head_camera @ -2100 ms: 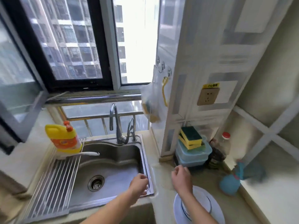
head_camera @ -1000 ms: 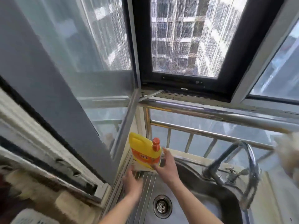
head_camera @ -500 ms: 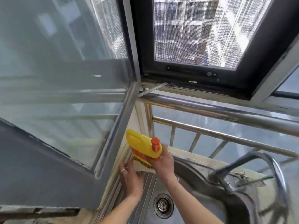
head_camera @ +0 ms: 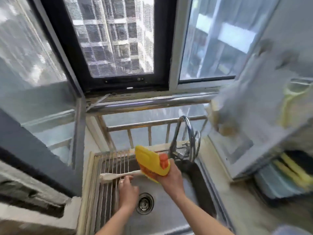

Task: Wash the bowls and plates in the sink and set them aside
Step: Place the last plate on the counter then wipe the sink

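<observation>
My right hand (head_camera: 171,177) grips a yellow detergent bottle (head_camera: 149,158) with an orange cap, lifted and tilted over the steel sink (head_camera: 169,216). Just under the bottle, my left hand (head_camera: 127,188) holds the handle of a white dish brush (head_camera: 115,175), which lies across the roll-up drying rack (head_camera: 108,167). The sink basin holds no dishes; its drain (head_camera: 144,203) shows between my forearms. No bowls or plates are in view.
The chrome faucet (head_camera: 183,133) stands behind the sink. A window rail (head_camera: 149,103) runs above it. At right, a white cabinet (head_camera: 254,116) with a hanging plastic bag (head_camera: 220,122), and yellow sponges on blue containers (head_camera: 284,180).
The view swung from the counter with stacked plates toward the sink's left. My right hand picked the detergent bottle up off the rack and tilted it; my left hand took hold of the brush.
</observation>
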A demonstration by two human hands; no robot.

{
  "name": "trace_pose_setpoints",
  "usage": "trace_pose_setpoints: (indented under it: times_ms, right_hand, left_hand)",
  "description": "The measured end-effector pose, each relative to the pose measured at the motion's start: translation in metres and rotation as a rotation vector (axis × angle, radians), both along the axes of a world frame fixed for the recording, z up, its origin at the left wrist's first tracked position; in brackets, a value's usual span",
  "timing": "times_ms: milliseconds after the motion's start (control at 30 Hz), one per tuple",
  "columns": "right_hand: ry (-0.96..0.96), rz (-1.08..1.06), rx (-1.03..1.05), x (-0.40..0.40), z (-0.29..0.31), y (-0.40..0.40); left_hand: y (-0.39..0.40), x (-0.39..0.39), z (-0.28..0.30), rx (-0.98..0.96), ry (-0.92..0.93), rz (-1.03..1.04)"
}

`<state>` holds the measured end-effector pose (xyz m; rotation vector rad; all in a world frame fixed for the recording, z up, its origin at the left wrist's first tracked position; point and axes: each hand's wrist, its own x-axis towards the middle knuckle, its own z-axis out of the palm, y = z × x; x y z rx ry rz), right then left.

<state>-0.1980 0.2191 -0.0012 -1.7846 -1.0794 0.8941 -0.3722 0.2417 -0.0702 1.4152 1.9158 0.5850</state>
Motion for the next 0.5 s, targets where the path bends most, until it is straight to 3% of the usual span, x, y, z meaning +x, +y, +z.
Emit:
trace_pose_setpoints:
  times_ms: [300,500]
  right_hand:
    - [-0.123,-0.372,-0.084,0.108,-0.001,-0.116]
    - [-0.134,-0.618,-0.082,0.179,-0.026,-0.11]
  left_hand:
    - [-0.032,0.086,0.009,-0.136,0.107,-0.459]
    - [-0.037,0.158,0.01,-0.109,0.056,-0.595]
